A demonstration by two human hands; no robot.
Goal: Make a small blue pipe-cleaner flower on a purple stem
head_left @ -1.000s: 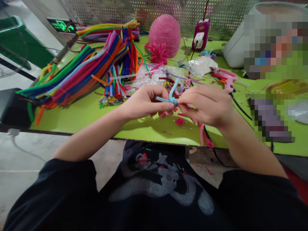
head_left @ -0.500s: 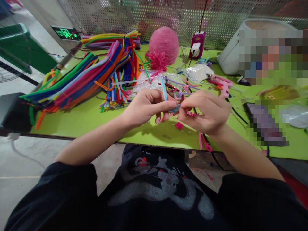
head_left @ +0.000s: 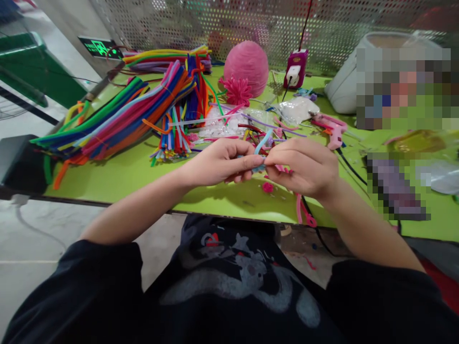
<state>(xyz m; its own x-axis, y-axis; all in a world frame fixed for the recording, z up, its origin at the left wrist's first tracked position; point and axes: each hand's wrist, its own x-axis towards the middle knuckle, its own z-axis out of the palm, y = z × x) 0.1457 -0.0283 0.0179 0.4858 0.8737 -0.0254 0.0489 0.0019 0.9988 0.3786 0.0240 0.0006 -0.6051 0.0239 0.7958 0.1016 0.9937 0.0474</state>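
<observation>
A light blue pipe cleaner [head_left: 263,142] sticks up between my hands, its lower part bunched into a small coil largely hidden by my fingers. My left hand [head_left: 224,162] is closed, thumb and fingers pinching the bunched part. From the other side my right hand [head_left: 304,165] pinches the same blue piece, fingertips almost touching the left thumb. Just below them a small pink curl [head_left: 267,187] lies on the green table [head_left: 215,205]. Pink pipe cleaner loops [head_left: 310,220] lie by the table's front edge.
Bundles of coloured pipe cleaners [head_left: 136,122] cover the left side. Behind stand a pink ball [head_left: 247,64] and a purple power socket [head_left: 296,69]. To the right are a pink glue gun [head_left: 332,129] with its black cable, a white bucket [head_left: 344,76] and a blurred phone-like object [head_left: 396,188].
The free end of the blue pipe cleaner has swung from upright, leaning left, to leaning right, toward my right hand. Both hands stay close together.
</observation>
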